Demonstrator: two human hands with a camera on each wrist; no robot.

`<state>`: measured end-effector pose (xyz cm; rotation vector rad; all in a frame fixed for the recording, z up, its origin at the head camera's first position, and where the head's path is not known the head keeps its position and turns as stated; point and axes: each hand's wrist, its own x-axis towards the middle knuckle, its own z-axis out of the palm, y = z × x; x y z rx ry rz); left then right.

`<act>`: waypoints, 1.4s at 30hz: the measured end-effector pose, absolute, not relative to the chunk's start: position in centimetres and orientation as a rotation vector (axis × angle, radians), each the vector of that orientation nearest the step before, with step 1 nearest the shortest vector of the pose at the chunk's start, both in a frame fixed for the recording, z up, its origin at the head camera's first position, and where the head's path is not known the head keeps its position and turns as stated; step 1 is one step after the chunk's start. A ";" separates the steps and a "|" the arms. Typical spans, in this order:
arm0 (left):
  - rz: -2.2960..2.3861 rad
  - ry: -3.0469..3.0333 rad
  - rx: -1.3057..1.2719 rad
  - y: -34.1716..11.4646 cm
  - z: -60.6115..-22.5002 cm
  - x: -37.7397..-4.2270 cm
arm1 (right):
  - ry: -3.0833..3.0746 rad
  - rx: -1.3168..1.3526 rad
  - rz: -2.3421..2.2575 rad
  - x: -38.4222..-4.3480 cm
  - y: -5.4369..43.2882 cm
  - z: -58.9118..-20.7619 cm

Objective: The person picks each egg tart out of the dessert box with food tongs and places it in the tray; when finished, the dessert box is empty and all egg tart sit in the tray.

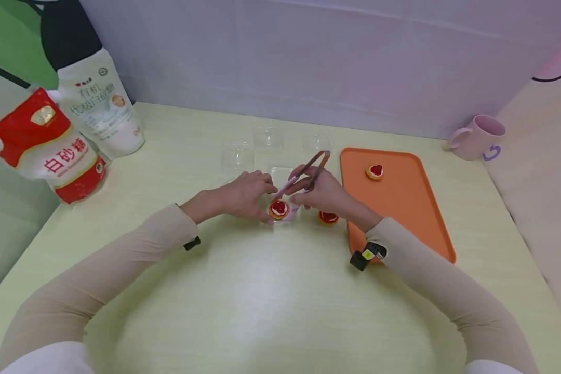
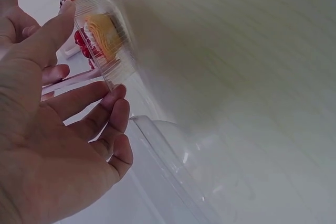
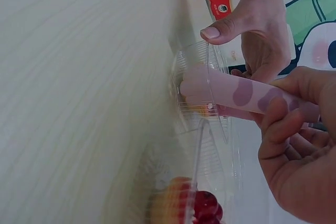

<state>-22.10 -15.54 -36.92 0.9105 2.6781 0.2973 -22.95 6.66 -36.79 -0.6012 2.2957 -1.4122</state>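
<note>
My left hand [image 1: 240,195] holds a small clear plastic box [image 2: 123,64] by its edges, thumb on one side and fingertips on the other. Inside the box sits a fruit tart [image 1: 278,209] with red fruit and white cream on a golden crust. With its fingers round them, my right hand [image 1: 324,191] grips a pair of tongs [image 3: 247,92] with pink, spotted arms. The pink tips reach into the box, right at the tart. Close by, under the right wrist, a second tart [image 1: 328,218] sits in another clear box [image 3: 157,156].
An orange tray [image 1: 397,208] on the right bears one tart [image 1: 375,172]. Clear plastic containers [image 1: 237,157] stand behind the hands. A red-and-white sugar bag [image 1: 51,150] and a white pouch [image 1: 100,104] are at the left. A pink mug [image 1: 477,137] is far right.
</note>
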 end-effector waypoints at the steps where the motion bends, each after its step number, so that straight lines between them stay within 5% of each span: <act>1: 0.297 2.676 0.909 -15.5 -36.9 -22.1 | 2.296 -0.602 -1.408 -22.9 6.6 -36.8; 22: 0.292 2.666 0.895 -15.4 -36.9 -22.2 | 2.333 -0.556 -1.355 -22.9 6.0 -36.8; 42: 0.288 2.663 0.885 -15.3 -36.9 -22.4 | 2.417 -0.776 -1.207 -23.1 6.0 -36.1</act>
